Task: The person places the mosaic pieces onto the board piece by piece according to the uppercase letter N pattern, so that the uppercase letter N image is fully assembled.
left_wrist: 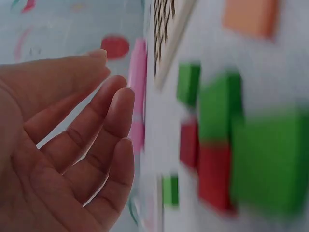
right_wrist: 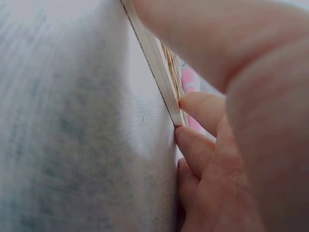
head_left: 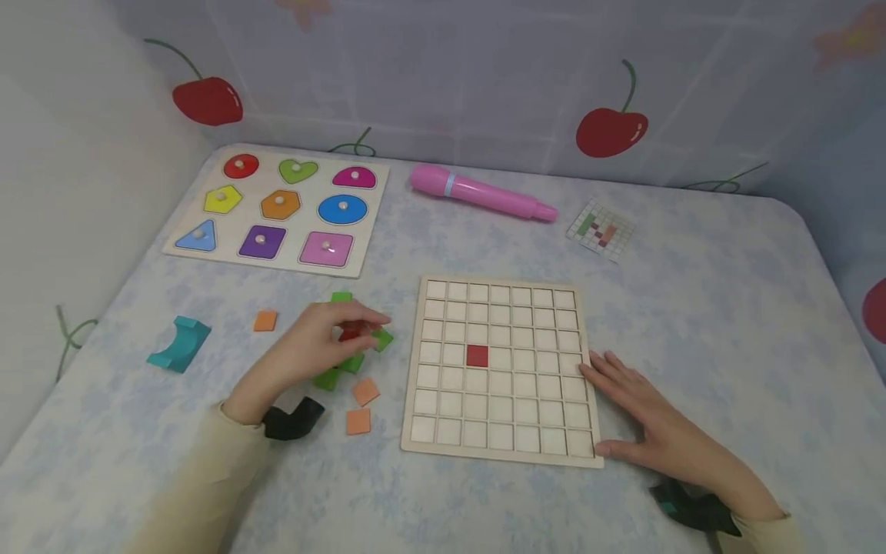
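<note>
My left hand (head_left: 314, 338) hovers over a small cluster of square tiles, its fingers loosely bent. In the left wrist view nothing shows between the thumb and fingertips, and the green tiles (left_wrist: 212, 116) and red tiles (left_wrist: 212, 176) lie apart from them. From the head view the hand partly hides a red tile (head_left: 351, 329) and some green ones. My right hand (head_left: 654, 423) rests at the right side of a wooden grid board (head_left: 522, 377), with thumb and fingers touching its edge. One red tile (head_left: 477, 355) sits in a cell left of the board's middle.
Orange tiles (head_left: 358, 422) lie near the cluster. Left of it is a teal arch block (head_left: 181, 344). Behind stand a shape puzzle board (head_left: 291, 254) with knobs, a pink pen-shaped toy (head_left: 491, 195) and a small pattern card (head_left: 609, 223). A cherry-print cloth (head_left: 450, 85) rises at the back.
</note>
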The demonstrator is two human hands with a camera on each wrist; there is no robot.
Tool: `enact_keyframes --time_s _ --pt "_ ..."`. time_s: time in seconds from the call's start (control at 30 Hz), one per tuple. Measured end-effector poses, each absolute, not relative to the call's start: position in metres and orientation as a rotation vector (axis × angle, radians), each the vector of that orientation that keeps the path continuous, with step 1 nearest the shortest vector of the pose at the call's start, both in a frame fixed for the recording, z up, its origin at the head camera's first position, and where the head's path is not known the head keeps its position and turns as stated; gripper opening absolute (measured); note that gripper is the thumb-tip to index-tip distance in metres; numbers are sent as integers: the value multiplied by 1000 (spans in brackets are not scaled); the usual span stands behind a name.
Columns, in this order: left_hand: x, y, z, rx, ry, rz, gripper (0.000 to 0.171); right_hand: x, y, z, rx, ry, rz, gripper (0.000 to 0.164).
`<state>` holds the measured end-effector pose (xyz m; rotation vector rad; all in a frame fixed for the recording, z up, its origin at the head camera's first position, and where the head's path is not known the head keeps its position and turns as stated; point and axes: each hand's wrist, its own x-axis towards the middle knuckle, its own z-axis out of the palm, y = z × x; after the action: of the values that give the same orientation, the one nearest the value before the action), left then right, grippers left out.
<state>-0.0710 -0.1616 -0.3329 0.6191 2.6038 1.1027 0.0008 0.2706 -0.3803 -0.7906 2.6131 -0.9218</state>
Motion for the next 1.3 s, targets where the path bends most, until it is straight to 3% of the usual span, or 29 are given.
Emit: enact_keyframes --time_s 0.2,0.4,0.83,1.3 --pt "-63 -219 -348 321 2611 1188 33 -2 270 -380 -840 2600 -967 88" --pt "-61 -242 -363 351 2497 1272 36 -3 269 -379 -829 2596 -981 87" --pt "-63 -236 -370 465 2628 1030 29 -1 269 -377 -826 2616 -956 87" --pt "-62 -234 -373 467 2634 1080 23 1 270 -377 -776 2590 -973 86"
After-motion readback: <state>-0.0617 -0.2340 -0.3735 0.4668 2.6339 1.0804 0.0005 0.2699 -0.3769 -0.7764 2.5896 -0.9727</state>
